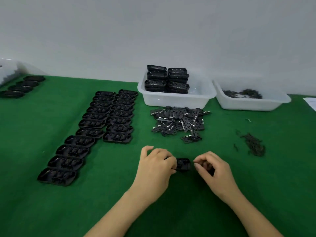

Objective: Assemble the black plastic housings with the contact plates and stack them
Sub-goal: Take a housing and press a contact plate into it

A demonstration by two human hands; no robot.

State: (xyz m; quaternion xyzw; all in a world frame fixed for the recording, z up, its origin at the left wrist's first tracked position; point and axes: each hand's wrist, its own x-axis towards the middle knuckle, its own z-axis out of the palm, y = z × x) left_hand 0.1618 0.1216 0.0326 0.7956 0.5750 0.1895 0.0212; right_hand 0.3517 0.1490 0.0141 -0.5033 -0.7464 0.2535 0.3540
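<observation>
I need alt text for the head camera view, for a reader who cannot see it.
Over a green felt table, the left hand grips a black plastic housing while the right hand pinches a small dark part beside it. Two rows of open housings lie left; a pile of contact plates lies before a white tub of stacked housings.

Black housing (183, 164) on green cloth; contact plates (179, 121) heaped behind.
</observation>
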